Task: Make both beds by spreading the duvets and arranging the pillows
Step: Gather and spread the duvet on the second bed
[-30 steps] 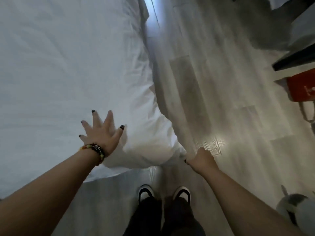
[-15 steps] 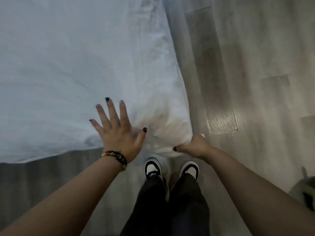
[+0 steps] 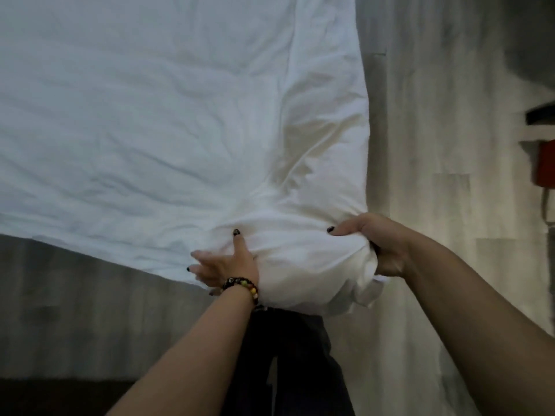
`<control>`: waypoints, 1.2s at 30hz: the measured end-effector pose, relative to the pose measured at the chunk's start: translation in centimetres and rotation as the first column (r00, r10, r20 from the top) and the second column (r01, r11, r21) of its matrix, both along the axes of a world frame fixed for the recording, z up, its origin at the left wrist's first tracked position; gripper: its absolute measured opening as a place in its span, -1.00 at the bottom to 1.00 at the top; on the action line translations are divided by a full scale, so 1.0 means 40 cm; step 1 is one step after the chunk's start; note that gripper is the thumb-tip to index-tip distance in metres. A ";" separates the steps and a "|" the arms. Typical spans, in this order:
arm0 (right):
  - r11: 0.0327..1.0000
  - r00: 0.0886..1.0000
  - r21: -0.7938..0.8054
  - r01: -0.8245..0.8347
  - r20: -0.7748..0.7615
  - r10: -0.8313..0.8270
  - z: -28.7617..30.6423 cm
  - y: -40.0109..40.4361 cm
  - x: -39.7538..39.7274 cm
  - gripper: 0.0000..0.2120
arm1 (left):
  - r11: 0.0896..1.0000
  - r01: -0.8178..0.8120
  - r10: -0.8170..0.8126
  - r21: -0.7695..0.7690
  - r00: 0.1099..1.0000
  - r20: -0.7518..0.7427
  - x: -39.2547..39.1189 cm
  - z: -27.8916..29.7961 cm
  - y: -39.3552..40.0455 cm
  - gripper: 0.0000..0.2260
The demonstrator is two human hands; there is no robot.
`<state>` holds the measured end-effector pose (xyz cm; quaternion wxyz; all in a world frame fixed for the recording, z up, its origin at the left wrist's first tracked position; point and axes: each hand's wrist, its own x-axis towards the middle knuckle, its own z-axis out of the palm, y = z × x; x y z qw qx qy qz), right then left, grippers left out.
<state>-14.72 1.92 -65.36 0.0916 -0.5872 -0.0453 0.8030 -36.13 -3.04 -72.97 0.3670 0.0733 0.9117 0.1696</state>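
Note:
A white duvet (image 3: 156, 121) lies spread over the bed and fills the upper left of the head view. Its near right corner (image 3: 303, 265) is bunched into a thick roll just in front of me. My right hand (image 3: 383, 247) grips that corner from the right, thumb on top and fingers curled under the fabric. My left hand (image 3: 220, 264), with a beaded bracelet at the wrist, rests on the duvet's near edge left of the roll, thumb pointing up and fingers spread to the left. No pillow is in view.
Grey wood-look floor (image 3: 444, 175) runs along the right of the bed and below its near edge. A red object (image 3: 546, 163) and a dark object (image 3: 540, 114) sit at the right border. My dark trousers (image 3: 285, 361) are below the corner.
The duvet corner has been lifted and gathered toward me into a roll. My right hand moved up to the right side; my left hand slid down to the near edge.

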 end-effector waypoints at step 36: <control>0.914 0.925 0.293 -0.282 0.336 0.177 0.474 -0.328 -0.041 -0.33 | 0.753 -0.629 0.168 0.194 0.468 0.868 0.099 0.595 -0.358 -0.80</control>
